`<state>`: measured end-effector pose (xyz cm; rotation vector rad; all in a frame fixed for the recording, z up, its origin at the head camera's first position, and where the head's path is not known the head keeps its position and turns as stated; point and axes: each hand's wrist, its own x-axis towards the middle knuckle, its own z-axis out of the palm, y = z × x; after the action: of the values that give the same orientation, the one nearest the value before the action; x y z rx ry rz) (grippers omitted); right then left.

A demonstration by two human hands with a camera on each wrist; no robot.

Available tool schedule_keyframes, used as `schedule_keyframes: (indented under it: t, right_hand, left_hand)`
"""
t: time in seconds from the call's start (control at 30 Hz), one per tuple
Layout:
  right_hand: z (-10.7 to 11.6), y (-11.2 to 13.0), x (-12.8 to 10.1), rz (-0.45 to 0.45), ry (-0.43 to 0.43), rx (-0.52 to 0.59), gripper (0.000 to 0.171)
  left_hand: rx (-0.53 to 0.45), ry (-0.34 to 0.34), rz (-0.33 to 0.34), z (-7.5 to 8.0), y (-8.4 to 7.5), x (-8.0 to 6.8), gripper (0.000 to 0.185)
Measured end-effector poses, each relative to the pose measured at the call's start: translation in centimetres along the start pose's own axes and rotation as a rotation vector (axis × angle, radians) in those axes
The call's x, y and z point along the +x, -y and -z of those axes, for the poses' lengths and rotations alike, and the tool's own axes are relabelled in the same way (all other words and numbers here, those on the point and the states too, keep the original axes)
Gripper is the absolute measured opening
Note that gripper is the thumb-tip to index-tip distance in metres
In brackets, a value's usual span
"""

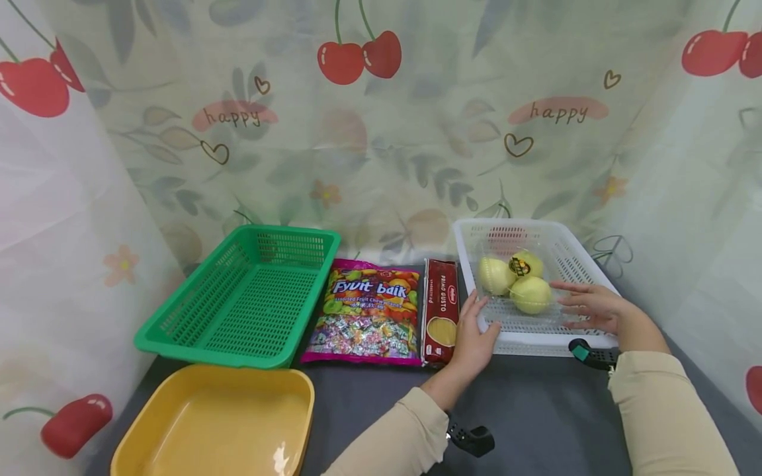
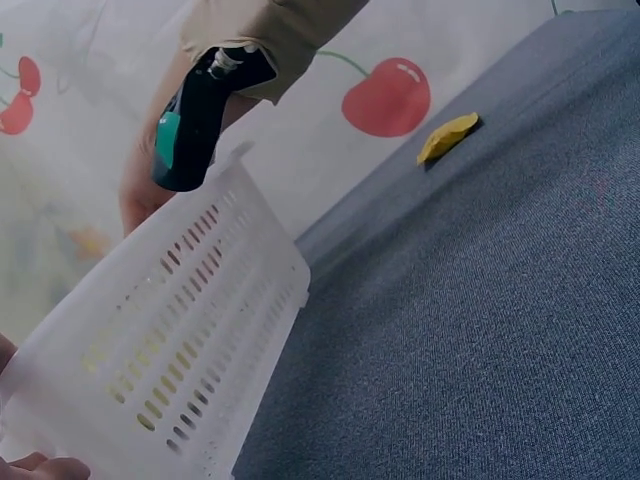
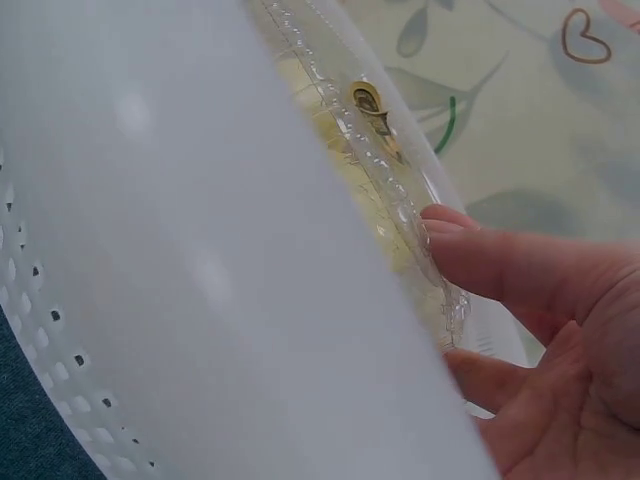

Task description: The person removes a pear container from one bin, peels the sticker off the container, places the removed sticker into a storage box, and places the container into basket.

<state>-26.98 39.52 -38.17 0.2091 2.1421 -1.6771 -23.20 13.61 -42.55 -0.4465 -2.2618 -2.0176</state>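
Nearest the head camera, a yellow tub (image 1: 214,423) sat at the front left edge of the dark grey table (image 1: 536,410), holding nothing. Beyond the two beige sleeves, both hands met a clear plastic clamshell of apples (image 1: 516,281) that lay inside the white basket (image 1: 553,241) at the right rear of the table. The left hand (image 1: 473,337) rested over the basket's near left corner, its fingers fairly straight and close together, their tips touching the clamshell's left edge. The right hand (image 1: 595,307) lay flat at the pack's right side, fingers stretched and slightly spread; in the right wrist view its fingertips (image 3: 470,255) touched the crimped rim of the clamshell (image 3: 400,200) without curling round it. The pack thus sat between the two hands, its long axis running roughly left to right across the basket, with three pale yellow-green apples inside, one bearing a dark sticker facing up. Left of the white basket lay a red spaghetti packet (image 1: 441,311), its length running front to back, then a candy bag (image 1: 366,314), then a green basket (image 1: 250,294) with nothing in it. In the left wrist view, the white basket's slotted wall (image 2: 170,340) stood on the grey cloth.
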Motion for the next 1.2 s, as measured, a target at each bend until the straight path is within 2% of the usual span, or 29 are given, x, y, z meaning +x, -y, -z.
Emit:
schedule_keyframes:
  t: [0.13,0.27,0.4,0.53,0.63,0.9,1.2]
  right_hand:
    - [0.0,-0.1,0.4,0.012,-0.015,0.013,0.037]
    - [0.1,-0.3,0.7,0.030,-0.021,-0.017,0.043]
    - [0.2,-0.7,0.9,0.073,-0.017,-0.100,0.049]
    - [0.4,-0.6,1.0,0.097,-0.019,-0.130,0.030]
    - [0.5,-0.2,0.9,0.070,-0.021,-0.121,0.017]
    - [0.5,1.1,0.9,0.003,-0.029,-0.107,0.012]
    - [0.6,0.4,1.2,0.076,-0.026,-0.097,0.011]
  left_hand:
    - [-0.004,-0.007,-0.007,0.0,0.2,0.0,0.047]
    - [-0.004,-0.002,-0.003,-0.1,0.3,0.0,0.049]
    - [-0.002,0.010,0.008,-0.1,0.3,0.0,0.049]
    - [0.010,0.011,0.002,0.0,0.3,0.1,0.049]
    - [0.016,0.013,-0.005,0.1,0.2,0.1,0.050]
    - [0.001,0.019,0.003,0.0,0.2,0.3,0.050]
    - [0.006,0.025,0.007,0.2,0.0,0.2,0.051]
